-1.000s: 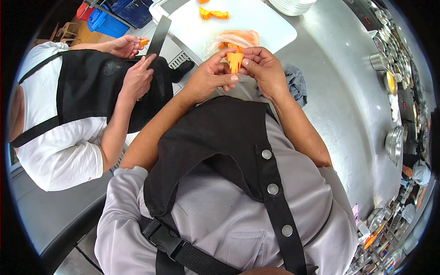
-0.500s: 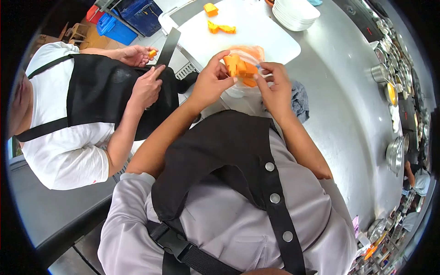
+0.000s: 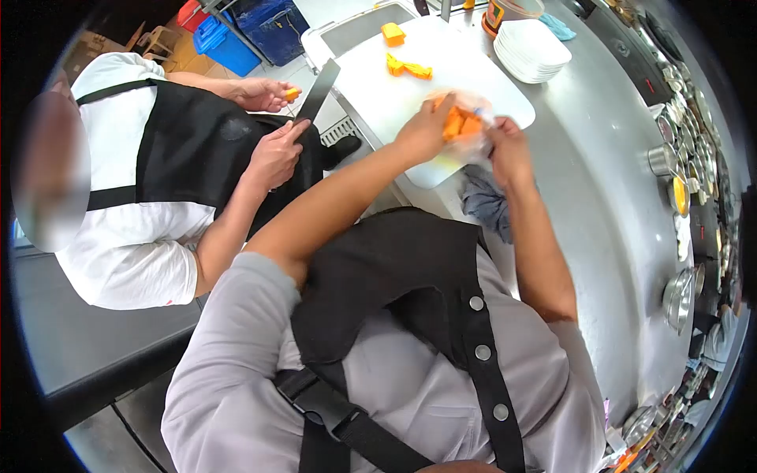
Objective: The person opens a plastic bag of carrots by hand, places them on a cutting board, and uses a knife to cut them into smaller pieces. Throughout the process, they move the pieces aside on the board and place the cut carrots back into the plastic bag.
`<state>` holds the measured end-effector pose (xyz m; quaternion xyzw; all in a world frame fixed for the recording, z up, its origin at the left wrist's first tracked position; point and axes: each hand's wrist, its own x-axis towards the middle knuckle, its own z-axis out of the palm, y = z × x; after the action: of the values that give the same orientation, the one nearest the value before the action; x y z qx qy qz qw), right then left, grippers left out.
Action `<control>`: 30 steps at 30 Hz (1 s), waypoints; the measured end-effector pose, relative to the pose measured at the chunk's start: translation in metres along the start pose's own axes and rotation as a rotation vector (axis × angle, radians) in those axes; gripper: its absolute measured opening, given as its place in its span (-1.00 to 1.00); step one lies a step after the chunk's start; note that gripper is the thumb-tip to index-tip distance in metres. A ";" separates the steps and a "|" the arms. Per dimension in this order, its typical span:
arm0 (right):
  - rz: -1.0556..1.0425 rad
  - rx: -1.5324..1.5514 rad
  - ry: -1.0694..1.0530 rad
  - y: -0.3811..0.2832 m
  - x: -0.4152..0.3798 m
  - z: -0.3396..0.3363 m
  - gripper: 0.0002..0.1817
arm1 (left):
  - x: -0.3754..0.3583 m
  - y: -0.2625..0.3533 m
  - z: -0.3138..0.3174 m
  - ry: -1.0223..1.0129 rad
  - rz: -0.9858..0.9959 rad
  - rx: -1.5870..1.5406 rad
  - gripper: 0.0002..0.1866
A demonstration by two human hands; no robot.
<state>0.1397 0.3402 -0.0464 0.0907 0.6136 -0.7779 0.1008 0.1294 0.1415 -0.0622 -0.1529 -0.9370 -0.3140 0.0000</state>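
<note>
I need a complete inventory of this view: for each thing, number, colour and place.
counter: one, silver, centre and right
cutting board: one, white, on counter
plastic bag: one, translucent, over board
chunks: several, orange, inside bag
block: one, orange, on board
carved piece: one, orange, near block
plates: one stack, white, right of board
grey cloth: one, grey, on counter
basin: one, grey, beyond board
co-worker: one, white shirt, black apron, left
knife: one, grey, in co-worker's hand
bins: two, blue, upper left
metalware: many, silver, right edge
wearer's apron: one, black, front
left hand: one, bare, bag's left
right hand: one, bare, bag's right
</note>
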 end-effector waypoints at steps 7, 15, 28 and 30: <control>-0.227 -0.137 0.178 -0.082 0.078 -0.035 -0.89 | 0.058 0.031 -0.001 0.036 0.100 -0.099 -0.15; -0.230 -0.036 0.365 0.010 -0.002 -0.054 -0.58 | -0.046 -0.012 -0.055 0.076 -0.014 -0.373 -0.64; -0.492 -0.416 0.250 0.039 -0.069 -0.059 -0.77 | -0.114 0.010 -0.039 0.063 -0.072 -0.401 -0.78; -0.547 -0.554 0.227 0.022 -0.068 -0.041 -0.79 | -0.127 0.017 -0.028 -0.030 -0.042 -0.423 -0.78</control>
<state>0.2118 0.3777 -0.0586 -0.0212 0.8088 -0.5662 -0.1575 0.2528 0.1021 -0.0420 -0.1345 -0.8532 -0.5012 -0.0528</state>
